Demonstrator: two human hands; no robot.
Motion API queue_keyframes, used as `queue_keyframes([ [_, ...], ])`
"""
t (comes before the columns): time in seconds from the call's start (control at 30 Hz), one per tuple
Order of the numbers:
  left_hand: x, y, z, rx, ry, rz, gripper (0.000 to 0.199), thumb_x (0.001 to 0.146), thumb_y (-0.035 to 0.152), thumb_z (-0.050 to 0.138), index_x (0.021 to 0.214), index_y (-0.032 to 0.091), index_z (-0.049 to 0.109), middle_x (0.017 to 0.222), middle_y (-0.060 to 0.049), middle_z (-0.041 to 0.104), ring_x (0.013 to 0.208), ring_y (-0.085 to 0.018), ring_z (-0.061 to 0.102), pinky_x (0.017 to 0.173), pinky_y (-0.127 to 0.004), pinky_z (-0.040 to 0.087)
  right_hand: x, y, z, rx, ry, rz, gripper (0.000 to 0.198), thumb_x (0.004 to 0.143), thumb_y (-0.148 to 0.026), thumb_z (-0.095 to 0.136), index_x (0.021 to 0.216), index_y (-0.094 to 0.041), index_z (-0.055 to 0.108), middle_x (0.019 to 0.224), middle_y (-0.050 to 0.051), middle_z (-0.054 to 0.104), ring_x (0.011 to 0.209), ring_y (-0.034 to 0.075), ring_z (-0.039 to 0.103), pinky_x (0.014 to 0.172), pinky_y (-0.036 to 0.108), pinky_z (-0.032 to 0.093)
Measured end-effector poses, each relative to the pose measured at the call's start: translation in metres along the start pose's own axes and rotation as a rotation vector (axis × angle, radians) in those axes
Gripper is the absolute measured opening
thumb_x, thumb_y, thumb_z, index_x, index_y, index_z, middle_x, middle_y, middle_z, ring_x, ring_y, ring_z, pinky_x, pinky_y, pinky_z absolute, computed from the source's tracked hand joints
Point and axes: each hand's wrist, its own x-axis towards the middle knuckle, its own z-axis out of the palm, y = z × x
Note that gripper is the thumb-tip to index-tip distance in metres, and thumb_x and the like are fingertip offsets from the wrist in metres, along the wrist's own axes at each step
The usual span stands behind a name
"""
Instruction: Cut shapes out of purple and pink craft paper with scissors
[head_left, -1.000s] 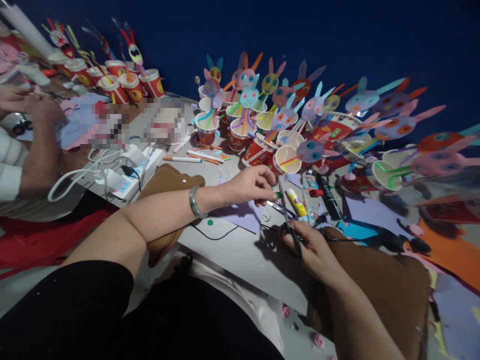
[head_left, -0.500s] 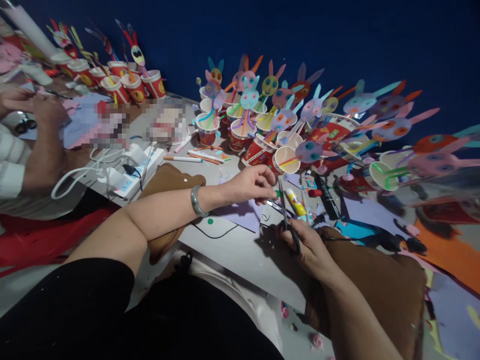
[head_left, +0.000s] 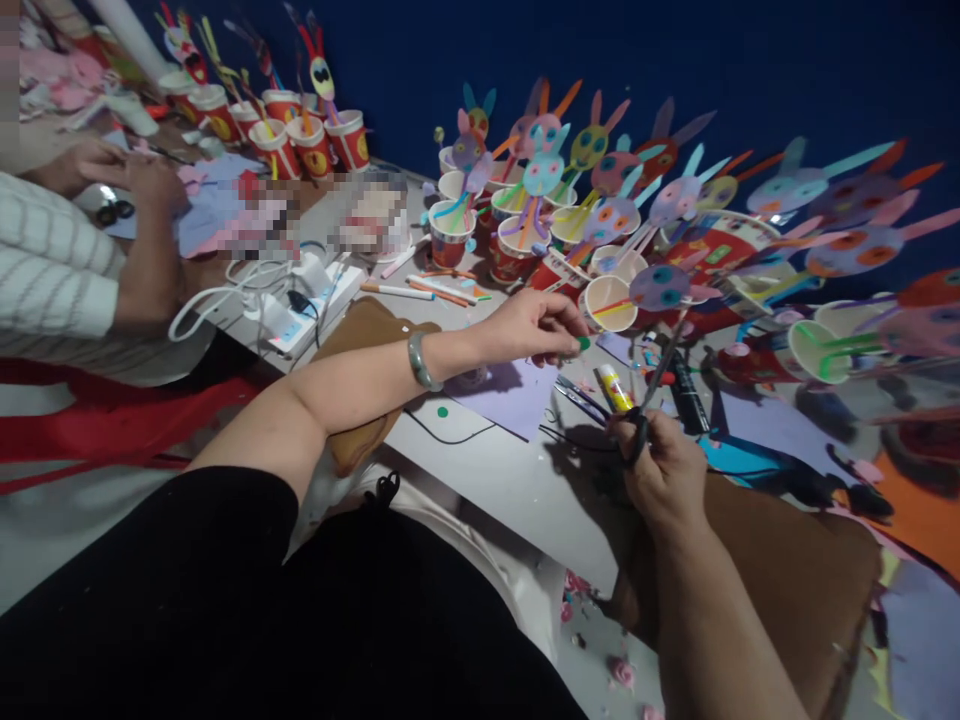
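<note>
Left fingers point(head_left: 561, 344): pinching small green piece point(head_left: 584, 344) at tips | Right fingers point(head_left: 665, 432): curled around scissors point(head_left: 657, 381) by handles

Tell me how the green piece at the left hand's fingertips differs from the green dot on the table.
The green piece is held by the left hand, whereas the green dot lies flat on the table.
Fingers partly cover the green piece; the green dot shows whole and round.
The green piece is nearer the scissors, while the green dot is beside the dark cord.
Both are small and green.
</note>
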Motion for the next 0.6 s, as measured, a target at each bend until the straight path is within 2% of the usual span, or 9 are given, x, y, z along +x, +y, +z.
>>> queue_keyframes([
  [0.17,-0.019,0.014,-0.032,0.214,-0.223,-0.069,0.011,0.069,0.009,0.070,0.079,0.010,0.067,0.064,-0.004,0.068,0.050,-0.009,0.059,0.048,-0.021,0.044,0.000,0.003,0.003,-0.031,-0.002,-0.016,0.025,0.085,-0.044,0.054,0.073,-0.023,0.055,0.079,0.009,0.067,0.077,0.025,0.058,0.072,0.036,0.043],
  [0.23,-0.032,0.012,-0.047,0.307,-0.364,-0.130,0.007,0.067,0.010,0.070,0.074,0.012,0.070,0.059,-0.003,0.066,0.047,-0.010,0.058,0.045,-0.021,0.040,0.001,0.003,0.004,-0.052,0.003,-0.022,0.027,0.085,-0.047,0.053,0.073,-0.023,0.056,0.078,0.009,0.067,0.077,0.025,0.058,0.071,0.036,0.042],
  [0.3,-0.047,0.005,-0.059,0.434,-0.452,-0.176,0.007,0.064,0.010,0.070,0.068,0.015,0.072,0.053,0.000,0.064,0.045,-0.010,0.055,0.044,-0.021,0.036,0.002,0.001,0.005,-0.066,0.004,-0.026,0.028,0.083,-0.049,0.054,0.073,-0.023,0.056,0.077,0.009,0.067,0.077,0.025,0.058,0.071,0.036,0.042],
  [0.33,-0.055,0.001,-0.062,0.505,-0.461,-0.190,0.010,0.061,0.009,0.070,0.065,0.017,0.072,0.053,0.002,0.063,0.044,-0.009,0.053,0.044,-0.021,0.035,0.003,0.001,0.005,-0.069,0.003,-0.029,0.028,0.083,-0.050,0.055,0.073,-0.023,0.055,0.077,0.009,0.066,0.076,0.025,0.057,0.070,0.036,0.042],
  [0.47,-0.079,-0.013,-0.059,0.653,-0.361,-0.184,0.018,0.049,0.003,0.073,0.051,0.021,0.069,0.049,0.004,0.060,0.046,-0.008,0.047,0.051,-0.023,0.031,0.004,-0.001,0.006,-0.070,0.015,-0.041,0.030,0.081,-0.051,0.056,0.070,-0.023,0.053,0.072,0.008,0.062,0.072,0.024,0.054,0.069,0.036,0.040],
  [0.6,-0.089,-0.019,-0.051,0.780,-0.287,-0.114,0.020,0.054,0.001,0.068,0.049,0.021,0.067,0.050,0.002,0.056,0.049,-0.010,0.038,0.058,-0.027,0.031,0.006,0.001,0.007,-0.063,0.027,-0.039,0.027,0.080,-0.048,0.057,0.070,-0.023,0.054,0.067,0.006,0.058,0.069,0.022,0.052,0.068,0.035,0.040],
])
